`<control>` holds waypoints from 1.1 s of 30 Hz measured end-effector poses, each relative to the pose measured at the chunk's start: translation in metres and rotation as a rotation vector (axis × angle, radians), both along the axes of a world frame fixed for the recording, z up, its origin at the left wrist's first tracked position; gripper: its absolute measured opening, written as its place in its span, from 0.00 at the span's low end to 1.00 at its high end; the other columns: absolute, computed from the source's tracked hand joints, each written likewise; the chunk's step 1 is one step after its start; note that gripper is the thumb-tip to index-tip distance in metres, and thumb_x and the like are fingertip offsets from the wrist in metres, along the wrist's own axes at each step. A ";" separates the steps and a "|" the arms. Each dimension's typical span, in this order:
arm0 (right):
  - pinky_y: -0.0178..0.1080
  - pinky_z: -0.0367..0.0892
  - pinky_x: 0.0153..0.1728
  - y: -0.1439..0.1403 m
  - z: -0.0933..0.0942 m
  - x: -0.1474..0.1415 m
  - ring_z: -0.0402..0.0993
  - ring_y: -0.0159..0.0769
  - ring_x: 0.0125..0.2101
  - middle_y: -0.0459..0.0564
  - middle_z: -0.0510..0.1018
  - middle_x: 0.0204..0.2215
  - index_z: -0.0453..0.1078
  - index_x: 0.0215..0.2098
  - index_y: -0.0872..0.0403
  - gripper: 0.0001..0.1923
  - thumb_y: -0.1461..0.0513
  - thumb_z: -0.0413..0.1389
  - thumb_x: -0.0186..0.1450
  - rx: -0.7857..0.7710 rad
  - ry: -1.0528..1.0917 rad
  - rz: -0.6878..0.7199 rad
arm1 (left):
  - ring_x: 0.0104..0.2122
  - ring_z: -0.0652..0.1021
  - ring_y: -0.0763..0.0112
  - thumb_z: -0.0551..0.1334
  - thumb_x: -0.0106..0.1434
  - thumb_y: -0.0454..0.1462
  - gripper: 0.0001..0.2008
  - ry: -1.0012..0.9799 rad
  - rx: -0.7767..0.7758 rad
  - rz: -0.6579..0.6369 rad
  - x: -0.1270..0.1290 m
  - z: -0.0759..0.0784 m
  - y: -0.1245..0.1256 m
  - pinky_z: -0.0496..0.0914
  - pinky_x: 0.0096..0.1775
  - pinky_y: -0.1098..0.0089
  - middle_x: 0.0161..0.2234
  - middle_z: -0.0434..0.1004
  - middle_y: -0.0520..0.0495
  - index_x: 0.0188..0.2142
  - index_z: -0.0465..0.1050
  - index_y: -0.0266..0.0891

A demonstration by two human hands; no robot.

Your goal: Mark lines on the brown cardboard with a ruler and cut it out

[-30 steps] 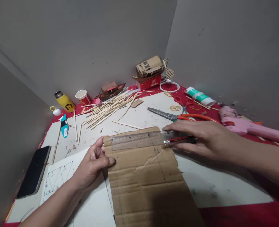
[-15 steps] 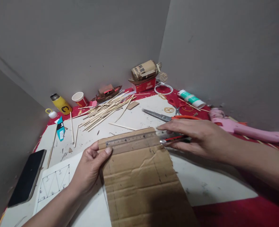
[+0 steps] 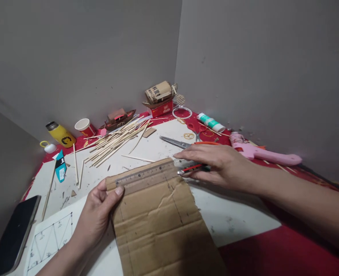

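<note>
- Cardboard (image 3: 160,226): one brown corrugated sheet, creased and with a torn right edge, lies flat on the white work board (image 3: 238,214) in front of the person; thin pencil lines run over it.
- One clear plastic ruler (image 3: 144,175) lies across the far edge of the cardboard, slightly slanted.
- The left hand (image 3: 96,214) is closed on the left corner of the cardboard, with the thumb pressing on the end of the ruler.
- The right hand (image 3: 215,163) lies flat, fingers stretched, on the right end of the ruler, and holds one red and black cutter (image 3: 190,168) under the fingers.
- One pair of scissors (image 3: 183,143) with orange handles lies just behind the right hand.
- Many thin wooden sticks (image 3: 114,141), too many to count, lie in a loose pile further back.
- One pink glue gun (image 3: 261,153) lies at the right, one white and green tube (image 3: 212,122) behind it.
- One yellow bottle (image 3: 58,134) and one paper cup (image 3: 84,127) stand near the wall.
- One dark phone (image 3: 12,234) lies at the left edge, beside one paper with drawn triangles (image 3: 50,239).
</note>
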State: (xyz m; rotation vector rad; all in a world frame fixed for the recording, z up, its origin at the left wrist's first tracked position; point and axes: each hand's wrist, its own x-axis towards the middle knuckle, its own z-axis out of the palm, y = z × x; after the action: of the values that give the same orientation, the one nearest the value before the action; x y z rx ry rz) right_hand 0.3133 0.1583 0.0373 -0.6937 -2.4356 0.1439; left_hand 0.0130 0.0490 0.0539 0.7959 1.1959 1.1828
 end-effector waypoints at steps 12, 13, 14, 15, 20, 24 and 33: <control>0.40 0.74 0.38 0.000 -0.003 -0.001 0.81 0.43 0.40 0.55 0.83 0.41 0.73 0.54 0.51 0.16 0.59 0.55 0.69 -0.009 0.035 0.010 | 0.37 0.84 0.59 0.72 0.58 0.41 0.14 0.025 0.045 -0.001 0.004 0.001 -0.001 0.77 0.40 0.65 0.37 0.85 0.45 0.42 0.79 0.40; 0.40 0.74 0.38 0.000 -0.002 -0.002 0.81 0.43 0.40 0.55 0.83 0.41 0.74 0.53 0.51 0.16 0.59 0.55 0.69 -0.007 0.034 0.014 | 0.37 0.84 0.60 0.72 0.58 0.41 0.13 0.024 0.053 -0.006 0.004 0.001 -0.001 0.77 0.40 0.65 0.38 0.85 0.45 0.41 0.79 0.40; 0.39 0.74 0.37 0.000 -0.001 -0.002 0.82 0.43 0.39 0.55 0.83 0.41 0.74 0.53 0.52 0.15 0.59 0.55 0.69 -0.003 0.031 0.016 | 0.37 0.84 0.60 0.72 0.58 0.41 0.12 0.022 0.058 -0.010 0.004 0.001 -0.001 0.76 0.40 0.65 0.38 0.85 0.45 0.41 0.79 0.40; 0.39 0.74 0.37 0.000 -0.001 -0.002 0.82 0.43 0.39 0.55 0.83 0.41 0.74 0.53 0.53 0.15 0.60 0.55 0.69 0.001 0.024 0.018 | 0.37 0.83 0.60 0.72 0.59 0.41 0.12 0.019 0.060 -0.014 0.004 0.001 -0.001 0.76 0.40 0.66 0.38 0.85 0.45 0.40 0.79 0.39; 0.39 0.74 0.37 0.000 -0.001 -0.002 0.81 0.43 0.40 0.56 0.82 0.41 0.74 0.53 0.54 0.16 0.60 0.54 0.70 0.009 0.023 0.014 | 0.35 0.83 0.63 0.72 0.58 0.40 0.11 -0.001 0.050 -0.007 0.005 0.001 0.000 0.76 0.38 0.69 0.36 0.85 0.47 0.39 0.80 0.40; 0.38 0.74 0.36 0.000 0.000 0.000 0.82 0.43 0.39 0.56 0.82 0.40 0.74 0.54 0.53 0.16 0.59 0.54 0.70 0.018 0.021 0.008 | 0.32 0.83 0.64 0.74 0.56 0.41 0.12 -0.004 0.038 0.022 0.006 0.002 0.000 0.76 0.36 0.69 0.34 0.85 0.47 0.38 0.80 0.40; 0.42 0.75 0.34 -0.001 -0.003 -0.001 0.81 0.46 0.39 0.57 0.82 0.40 0.74 0.54 0.53 0.16 0.59 0.53 0.70 0.023 0.003 -0.018 | 0.30 0.82 0.66 0.73 0.57 0.42 0.11 -0.028 0.035 0.014 0.004 -0.001 -0.001 0.75 0.34 0.70 0.33 0.85 0.48 0.38 0.80 0.39</control>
State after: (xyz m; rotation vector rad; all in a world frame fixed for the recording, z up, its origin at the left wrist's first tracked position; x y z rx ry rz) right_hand 0.3121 0.1573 0.0345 -0.7044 -2.4243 0.1096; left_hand 0.0169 0.0483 0.0532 0.7958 1.1617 1.2255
